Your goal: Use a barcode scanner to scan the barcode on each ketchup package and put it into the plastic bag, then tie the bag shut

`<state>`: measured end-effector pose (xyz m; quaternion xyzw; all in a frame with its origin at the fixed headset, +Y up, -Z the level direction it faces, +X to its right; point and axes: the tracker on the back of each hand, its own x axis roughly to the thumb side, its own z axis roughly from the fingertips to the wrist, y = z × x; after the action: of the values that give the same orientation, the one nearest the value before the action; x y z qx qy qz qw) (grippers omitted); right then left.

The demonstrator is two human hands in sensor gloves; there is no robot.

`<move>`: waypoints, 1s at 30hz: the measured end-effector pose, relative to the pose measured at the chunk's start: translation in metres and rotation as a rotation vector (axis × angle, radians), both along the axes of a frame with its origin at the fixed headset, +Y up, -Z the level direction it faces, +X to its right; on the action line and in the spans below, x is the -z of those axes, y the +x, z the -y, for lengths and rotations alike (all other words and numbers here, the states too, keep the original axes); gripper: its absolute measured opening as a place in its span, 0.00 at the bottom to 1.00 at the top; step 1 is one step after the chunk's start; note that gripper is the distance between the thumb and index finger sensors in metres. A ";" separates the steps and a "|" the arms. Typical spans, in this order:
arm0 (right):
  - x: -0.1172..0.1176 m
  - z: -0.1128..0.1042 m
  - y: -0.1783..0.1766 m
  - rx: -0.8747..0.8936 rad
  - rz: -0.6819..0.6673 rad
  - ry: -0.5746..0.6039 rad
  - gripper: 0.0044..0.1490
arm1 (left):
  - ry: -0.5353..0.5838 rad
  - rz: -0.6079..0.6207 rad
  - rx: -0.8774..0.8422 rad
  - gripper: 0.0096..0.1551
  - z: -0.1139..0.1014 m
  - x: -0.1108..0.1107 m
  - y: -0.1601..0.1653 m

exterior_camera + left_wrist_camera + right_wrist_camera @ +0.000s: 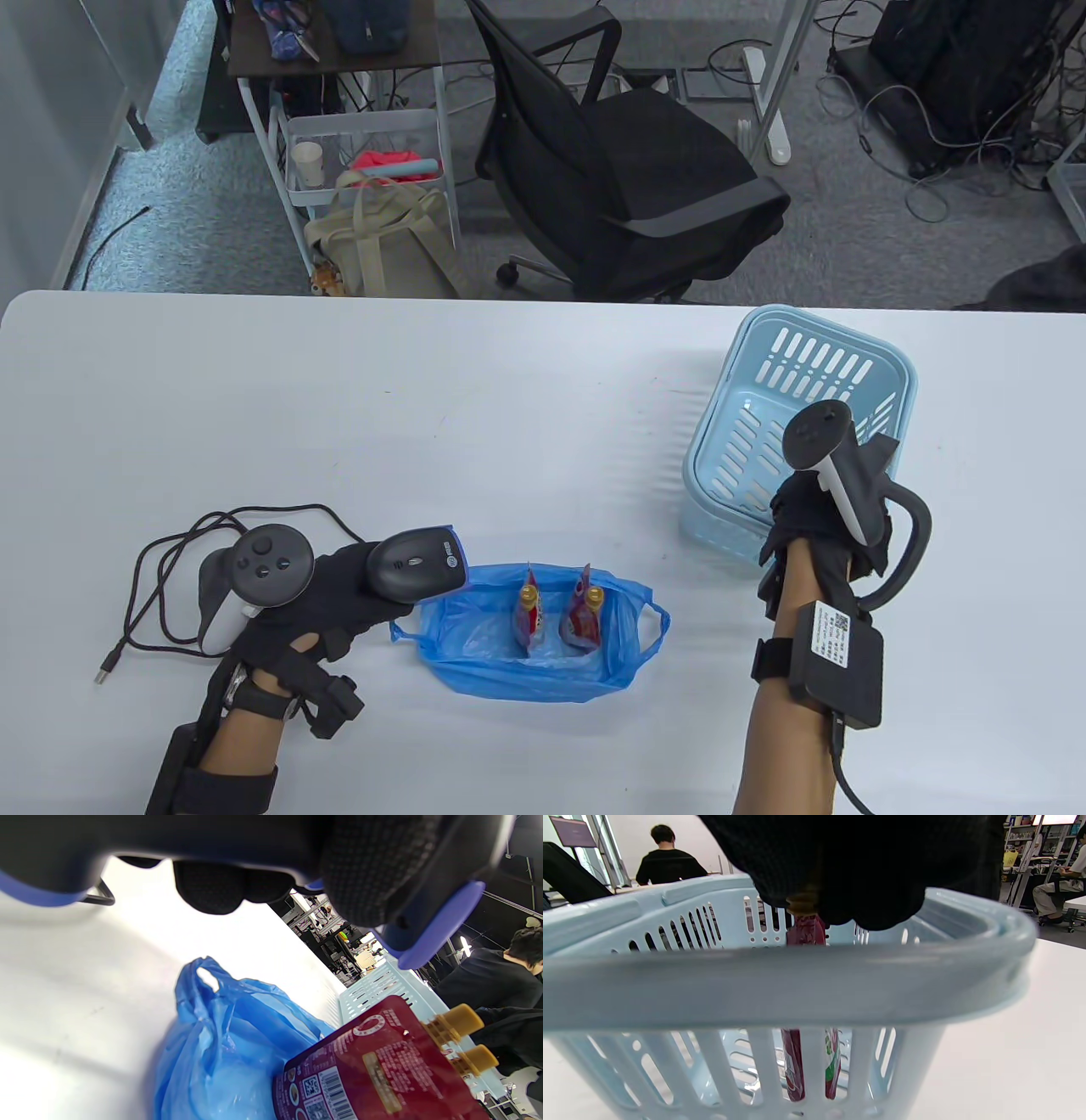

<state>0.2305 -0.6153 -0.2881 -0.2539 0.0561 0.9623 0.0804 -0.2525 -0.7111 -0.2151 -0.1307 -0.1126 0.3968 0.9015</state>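
Ketchup package (806, 931) under right hand (857, 866)

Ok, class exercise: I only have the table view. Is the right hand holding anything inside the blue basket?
Observer: Yes. In the right wrist view the right hand pinches a red ketchup package by its top, inside the basket.
Operator: How does it hang?
Observer: Upright, with its lower end showing low down behind the front slats.
Operator: Is any barcode visible on the packs in the bag?
Observer: Yes. The left wrist view shows a barcode on the bagged package nearer that camera, which stands in the plastic bag.
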 end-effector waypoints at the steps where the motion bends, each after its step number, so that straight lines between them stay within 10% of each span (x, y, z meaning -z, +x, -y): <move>1: -0.002 -0.005 -0.002 0.000 -0.007 0.021 0.27 | 0.003 0.002 -0.005 0.29 0.000 0.000 0.000; 30: -0.069 -0.114 -0.076 0.017 -0.361 0.425 0.27 | 0.043 0.018 -0.058 0.28 -0.008 -0.004 -0.002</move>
<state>0.1541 -0.5009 -0.2186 -0.0552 -0.1314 0.9814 0.1286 -0.2547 -0.7033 -0.2114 -0.1116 -0.1329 0.4193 0.8911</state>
